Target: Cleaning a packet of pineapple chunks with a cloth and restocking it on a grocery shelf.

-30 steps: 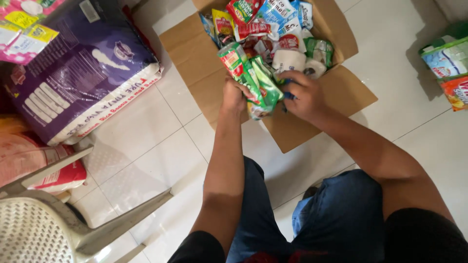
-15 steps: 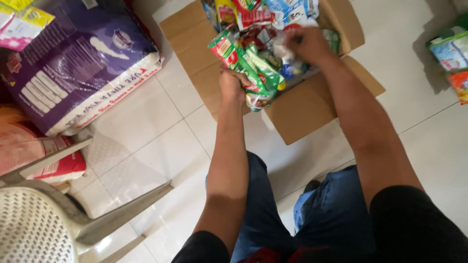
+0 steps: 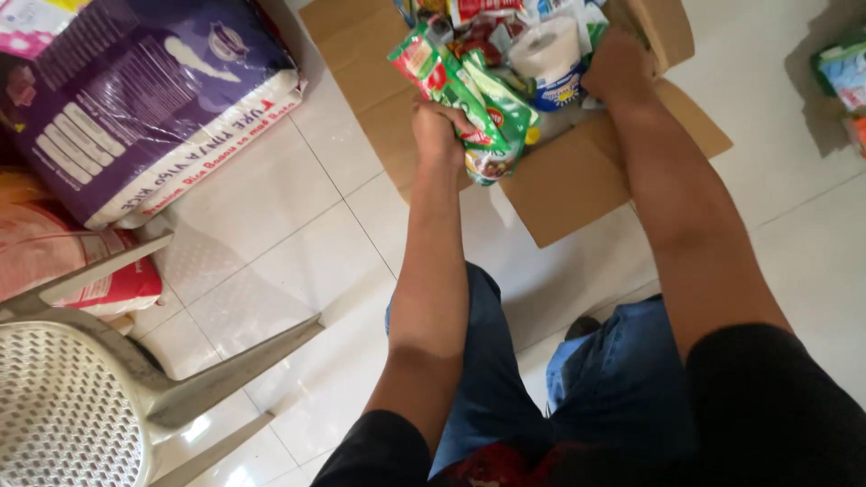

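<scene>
- Overhead, the head view looks down on a person in blue jeans and a dark top, both bare arms stretched to an open cardboard box (image 3: 577, 185) on the white tiled floor (image 3: 271, 234).
- Left hand (image 3: 439, 129): fingers clenched round a bunch of green-and-red sachets (image 3: 465, 99), held over the box's near edge, the packets fanning up and to the left.
- Right hand (image 3: 616, 65): it rests inside the box just beside a white paper roll (image 3: 548, 54); whether its fingers are gripping anything cannot be told, since they are hidden.
- More colourful packets fill the box behind the roll.
- Left of the box lies a large purple-and-white rice sack (image 3: 135, 99), with a pink bag (image 3: 72, 261) below it.
- A white plastic chair (image 3: 81, 397) stands at the lower left.
- More packets (image 3: 843, 77) lie at the right edge, well apart from the box.
</scene>
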